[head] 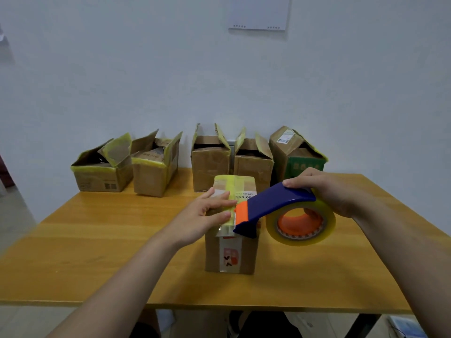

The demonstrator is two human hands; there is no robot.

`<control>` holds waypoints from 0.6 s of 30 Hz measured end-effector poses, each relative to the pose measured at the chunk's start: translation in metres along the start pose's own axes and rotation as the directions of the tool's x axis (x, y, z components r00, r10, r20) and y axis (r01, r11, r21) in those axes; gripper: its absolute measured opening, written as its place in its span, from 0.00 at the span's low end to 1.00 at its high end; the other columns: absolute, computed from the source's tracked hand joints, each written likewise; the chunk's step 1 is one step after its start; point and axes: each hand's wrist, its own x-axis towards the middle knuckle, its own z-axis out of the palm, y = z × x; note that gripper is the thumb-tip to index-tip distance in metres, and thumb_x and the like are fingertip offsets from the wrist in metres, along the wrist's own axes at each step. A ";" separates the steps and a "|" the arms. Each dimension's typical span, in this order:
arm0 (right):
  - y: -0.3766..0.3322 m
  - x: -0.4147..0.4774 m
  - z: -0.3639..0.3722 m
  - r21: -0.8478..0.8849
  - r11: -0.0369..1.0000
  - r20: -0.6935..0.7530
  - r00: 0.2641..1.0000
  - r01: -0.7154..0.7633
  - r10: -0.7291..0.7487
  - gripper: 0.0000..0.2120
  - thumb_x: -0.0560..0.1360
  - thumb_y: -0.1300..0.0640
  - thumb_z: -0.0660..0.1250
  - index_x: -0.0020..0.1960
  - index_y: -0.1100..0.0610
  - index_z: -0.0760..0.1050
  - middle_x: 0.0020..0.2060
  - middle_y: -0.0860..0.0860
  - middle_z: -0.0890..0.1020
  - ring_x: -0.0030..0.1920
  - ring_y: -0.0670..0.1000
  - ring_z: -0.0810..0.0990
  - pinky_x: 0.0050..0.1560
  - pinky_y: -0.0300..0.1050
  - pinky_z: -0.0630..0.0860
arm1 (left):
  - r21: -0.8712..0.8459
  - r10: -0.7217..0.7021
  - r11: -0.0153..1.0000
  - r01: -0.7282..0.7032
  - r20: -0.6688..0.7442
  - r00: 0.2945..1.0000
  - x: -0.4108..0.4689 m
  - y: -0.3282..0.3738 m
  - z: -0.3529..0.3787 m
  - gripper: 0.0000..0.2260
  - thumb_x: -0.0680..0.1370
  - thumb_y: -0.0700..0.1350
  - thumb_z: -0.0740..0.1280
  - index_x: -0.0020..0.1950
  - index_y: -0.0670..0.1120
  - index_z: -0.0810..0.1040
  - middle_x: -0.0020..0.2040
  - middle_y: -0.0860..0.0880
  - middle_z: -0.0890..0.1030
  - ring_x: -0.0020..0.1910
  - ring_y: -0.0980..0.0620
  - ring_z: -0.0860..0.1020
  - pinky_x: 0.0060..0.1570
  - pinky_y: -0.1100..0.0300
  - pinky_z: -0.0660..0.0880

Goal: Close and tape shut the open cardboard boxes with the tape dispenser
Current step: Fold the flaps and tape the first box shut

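Pale wall [122, 69] at the back, with a white sheet [258, 13] fixed high up; wooden tabletop [109, 252] set against it. Along the far edge, close to the wall, a row of five open boxes [210, 169], flaps raised, yellow tape remnants on several flap edges; green print on the rightmost box [297, 164]. Nearer, at the front middle and just in front of that row, one closed box [244, 254], flaps down, with a yellow tape strip [228, 189] along the top seam and clear tape down the near face over a printed label. On the box top, left hand [207, 215] open and flat, fingers straight, pressing on the strip, fingertips just beside the orange front end of the dispenser. To the right, right hand [324, 189] gripping the blue body of the tape dispenser [273, 203], thumb laid on top, one fingertip visible inside the core of the tape roll [327, 230]. Dispenser nose at the near right part of the box top, against the strip; roll hanging off to the right of the box, above the tabletop. Cannot tell whether the tape at the nose is cut.
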 end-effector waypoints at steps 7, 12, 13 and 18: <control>0.009 -0.008 -0.002 0.064 0.998 0.029 1.000 -0.010 0.008 0.17 0.73 0.42 0.67 0.38 0.56 0.83 0.36 0.51 0.85 0.38 0.48 0.84 0.40 0.37 0.79 | 0.007 0.024 1.000 -0.024 -0.004 1.000 0.000 -0.004 0.000 0.20 0.76 0.63 0.66 0.69 0.68 0.78 0.75 0.71 0.67 0.82 0.61 0.49 0.79 0.43 0.54; 0.009 -0.015 -0.013 0.082 0.997 0.008 1.000 -0.013 0.012 0.20 0.71 0.42 0.66 0.36 0.59 0.82 0.34 0.54 0.83 0.35 0.49 0.82 0.39 0.37 0.78 | 0.046 0.019 0.999 -0.019 -0.007 1.000 0.000 -0.008 -0.004 0.20 0.76 0.64 0.66 0.68 0.69 0.77 0.77 0.69 0.67 0.82 0.60 0.48 0.79 0.42 0.51; 0.009 -0.019 -0.019 0.110 0.994 -0.023 1.000 -0.003 0.005 0.20 0.70 0.42 0.67 0.37 0.60 0.81 0.34 0.55 0.82 0.34 0.49 0.81 0.38 0.36 0.78 | 0.047 0.020 0.999 -0.019 -0.011 1.000 0.000 -0.009 -0.004 0.20 0.76 0.64 0.66 0.69 0.69 0.77 0.77 0.69 0.67 0.82 0.60 0.48 0.79 0.42 0.51; 0.004 -0.033 -0.022 0.092 0.996 -0.082 0.997 -0.003 0.011 0.15 0.72 0.52 0.74 0.31 0.57 0.78 0.31 0.53 0.79 0.31 0.45 0.79 0.35 0.34 0.76 | 0.168 -0.011 0.986 0.013 -0.012 1.000 0.007 0.004 -0.006 0.15 0.81 0.56 0.70 0.67 0.65 0.80 0.76 0.65 0.69 0.83 0.58 0.49 0.80 0.41 0.52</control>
